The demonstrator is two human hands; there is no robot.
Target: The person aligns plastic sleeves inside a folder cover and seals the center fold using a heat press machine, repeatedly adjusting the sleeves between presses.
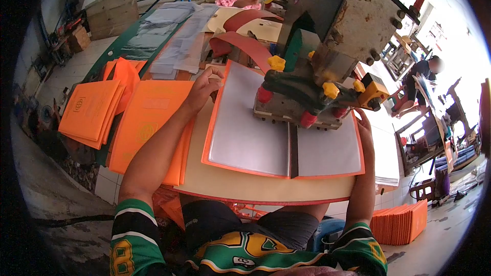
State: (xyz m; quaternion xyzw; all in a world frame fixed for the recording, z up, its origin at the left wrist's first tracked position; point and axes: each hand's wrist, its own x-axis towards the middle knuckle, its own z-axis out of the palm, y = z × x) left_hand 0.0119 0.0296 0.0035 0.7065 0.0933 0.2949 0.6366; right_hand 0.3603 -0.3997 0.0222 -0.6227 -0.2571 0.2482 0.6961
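Note:
An orange folder [245, 133] lies spread open on a cream work board [266, 190], with clear plastic sleeves on both inner sides and a dark spine strip. Gripping its left edge with curled fingers is my left hand [205, 91]. My right hand [364, 125] is closed at the right edge, its fingers partly hidden. Over the folder's upper middle sits the metal head of a press machine [302, 115], with yellow knobs and red caps. The head covers part of the spine and sleeves.
Closed orange folders [89, 110] are stacked at the left, beside another orange folder [148, 122]. Clear plastic sheets [176, 53] lie behind. A red strip [240, 46] curves toward the press. Orange folders [400, 222] stand in a row on the floor. Another person [422, 79] is at the far right.

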